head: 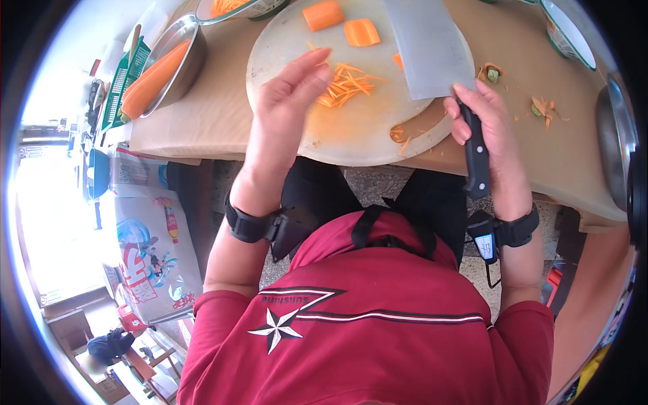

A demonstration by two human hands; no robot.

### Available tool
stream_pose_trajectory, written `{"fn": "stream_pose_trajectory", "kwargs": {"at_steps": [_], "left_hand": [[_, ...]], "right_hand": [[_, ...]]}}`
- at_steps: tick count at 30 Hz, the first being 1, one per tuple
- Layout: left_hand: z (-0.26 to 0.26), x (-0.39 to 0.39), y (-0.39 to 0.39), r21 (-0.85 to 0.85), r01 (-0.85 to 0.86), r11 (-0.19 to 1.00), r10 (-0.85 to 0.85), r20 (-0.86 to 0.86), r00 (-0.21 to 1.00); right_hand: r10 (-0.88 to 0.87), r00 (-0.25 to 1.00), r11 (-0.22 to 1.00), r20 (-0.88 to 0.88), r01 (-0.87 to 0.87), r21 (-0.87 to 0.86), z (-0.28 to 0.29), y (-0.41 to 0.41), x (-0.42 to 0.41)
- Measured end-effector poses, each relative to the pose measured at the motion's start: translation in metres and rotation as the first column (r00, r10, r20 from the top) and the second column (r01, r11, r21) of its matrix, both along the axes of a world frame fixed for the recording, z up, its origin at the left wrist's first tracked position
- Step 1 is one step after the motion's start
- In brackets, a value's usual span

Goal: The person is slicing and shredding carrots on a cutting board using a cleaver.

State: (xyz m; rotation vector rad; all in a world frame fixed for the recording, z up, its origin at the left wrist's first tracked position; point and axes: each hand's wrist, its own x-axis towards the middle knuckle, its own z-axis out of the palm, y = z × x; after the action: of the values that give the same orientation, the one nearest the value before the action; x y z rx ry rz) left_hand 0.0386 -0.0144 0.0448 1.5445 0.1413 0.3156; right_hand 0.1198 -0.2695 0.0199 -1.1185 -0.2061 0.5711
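Observation:
My right hand grips the black riveted handle of a cleaver. Its broad steel blade lies over the right side of a round cutting board. My left hand is raised over the board's left part, thumb and fingers slightly apart, with nothing seen between them. Just right of its fingertips is a small heap of carrot shreds, partly hidden by the hand. Two cut carrot chunks, one thick and one with flat sides, rest farther back. Another carrot bit shows beside the blade.
A steel bowl at the left holds whole carrots, beside a green plastic basket. Behind stands a bowl of carrot shreds. Carrot trimmings lie at the right, near a metal basin and a white bowl.

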Motion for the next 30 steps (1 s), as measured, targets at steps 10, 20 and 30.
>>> {"fn": "stream_pose_trajectory", "kwargs": {"at_steps": [10, 20, 30], "left_hand": [[-0.008, -0.011, -0.032, 0.932, -0.038, 0.359, -0.160, 0.102, 0.982], [-0.015, -0.020, -0.052, 0.918, 0.123, 0.377, -0.354, 0.020, 0.935], [-0.017, -0.016, -0.051, 0.939, -0.012, 0.342, -0.290, 0.118, 0.950]], "right_hand": [[0.001, 0.999, 0.997, 0.049, -0.005, 0.079, -0.014, -0.025, 0.009], [-0.001, 0.999, 1.000, 0.049, 0.000, 0.024, -0.013, -0.021, 0.008], [-0.006, 0.998, 1.000, 0.057, 0.007, -0.015, -0.011, -0.019, 0.007]]}}
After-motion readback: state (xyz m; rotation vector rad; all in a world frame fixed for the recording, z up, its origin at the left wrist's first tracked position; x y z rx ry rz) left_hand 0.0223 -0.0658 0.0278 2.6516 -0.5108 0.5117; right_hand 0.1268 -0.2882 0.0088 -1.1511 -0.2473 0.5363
